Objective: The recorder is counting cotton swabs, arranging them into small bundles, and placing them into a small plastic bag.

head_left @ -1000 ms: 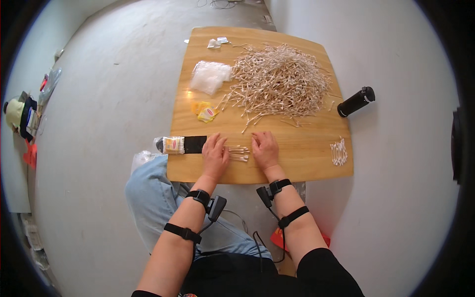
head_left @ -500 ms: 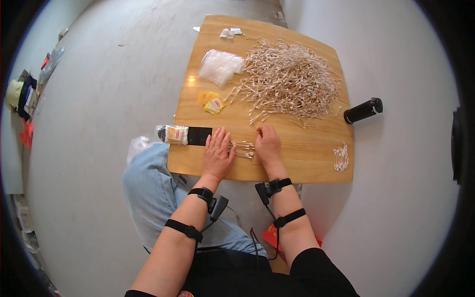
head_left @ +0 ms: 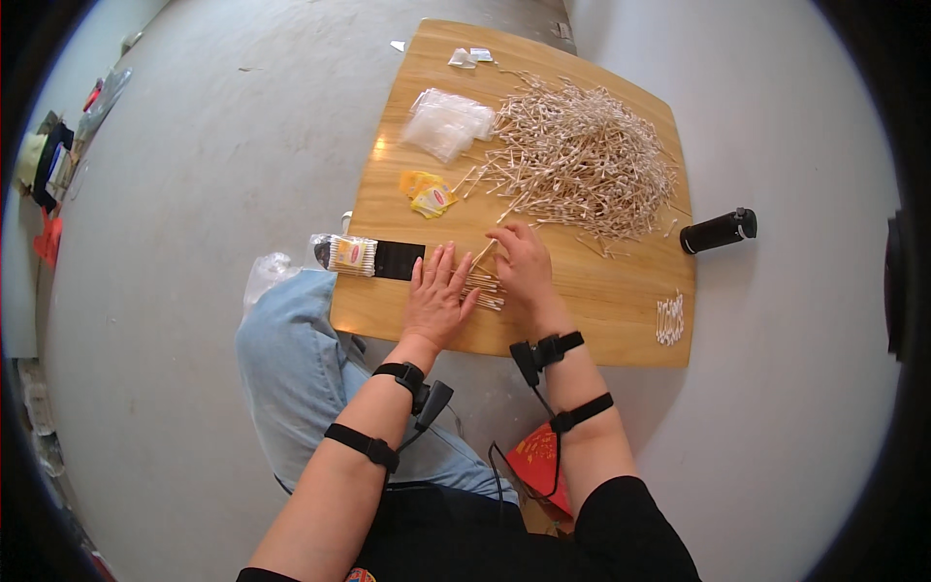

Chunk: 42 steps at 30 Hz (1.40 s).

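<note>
My left hand lies flat near the front edge of the wooden table, fingers stretched out. It covers one end of a row of cotton swabs, whose other ends show to its right. Between the thumb and fingers of my right hand is pinched a single cotton swab, slanting down toward the left fingertips. Left of my left hand, a black strip adjoins a clear packet of cotton swabs with a yellow label.
A large heap of loose cotton swabs covers the far right. Clear plastic bags and yellow labels lie left of it. A small group of swabs sits near the right edge, below a black bottle.
My right hand has risen slightly and a swab now shows in its pinch, angled toward the left hand. The left hand stays flat on the row. The whole view has shifted a little.
</note>
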Each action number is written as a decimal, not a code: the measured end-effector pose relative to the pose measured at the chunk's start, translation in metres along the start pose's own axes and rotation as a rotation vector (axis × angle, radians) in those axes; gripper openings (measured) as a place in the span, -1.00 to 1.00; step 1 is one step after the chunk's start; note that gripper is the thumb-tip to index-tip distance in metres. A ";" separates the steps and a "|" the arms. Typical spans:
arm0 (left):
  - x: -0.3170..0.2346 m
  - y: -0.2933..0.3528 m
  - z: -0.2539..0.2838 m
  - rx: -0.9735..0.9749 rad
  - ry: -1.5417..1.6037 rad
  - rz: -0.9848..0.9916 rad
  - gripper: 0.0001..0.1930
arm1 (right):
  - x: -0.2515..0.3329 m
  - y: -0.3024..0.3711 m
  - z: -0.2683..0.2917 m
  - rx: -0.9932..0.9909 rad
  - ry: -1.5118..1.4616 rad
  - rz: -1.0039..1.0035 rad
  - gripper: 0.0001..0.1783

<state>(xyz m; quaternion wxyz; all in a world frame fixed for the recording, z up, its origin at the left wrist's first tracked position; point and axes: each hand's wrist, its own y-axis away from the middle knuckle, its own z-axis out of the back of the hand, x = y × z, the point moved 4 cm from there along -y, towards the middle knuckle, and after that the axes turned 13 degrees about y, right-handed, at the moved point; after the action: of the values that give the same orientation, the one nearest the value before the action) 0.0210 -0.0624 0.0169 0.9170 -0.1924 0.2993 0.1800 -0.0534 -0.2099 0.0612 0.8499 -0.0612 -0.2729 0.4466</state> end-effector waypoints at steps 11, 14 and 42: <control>0.001 0.001 0.000 -0.001 0.044 0.041 -0.31 | -0.018 -0.005 -0.010 0.268 0.021 0.099 -0.94; 0.002 0.000 0.001 -0.004 0.058 0.055 -0.31 | -0.019 0.001 -0.011 0.227 0.009 -0.043 -0.94; 0.004 0.000 0.004 -0.099 0.151 0.034 -0.38 | -0.015 -0.004 -0.026 0.094 0.018 -0.186 -0.93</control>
<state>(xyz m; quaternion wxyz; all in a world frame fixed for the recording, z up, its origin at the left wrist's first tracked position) 0.0255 -0.0598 0.0175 0.8781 -0.2456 0.3614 0.1951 -0.0437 -0.2199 0.0345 0.8920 0.0005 -0.2485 0.3777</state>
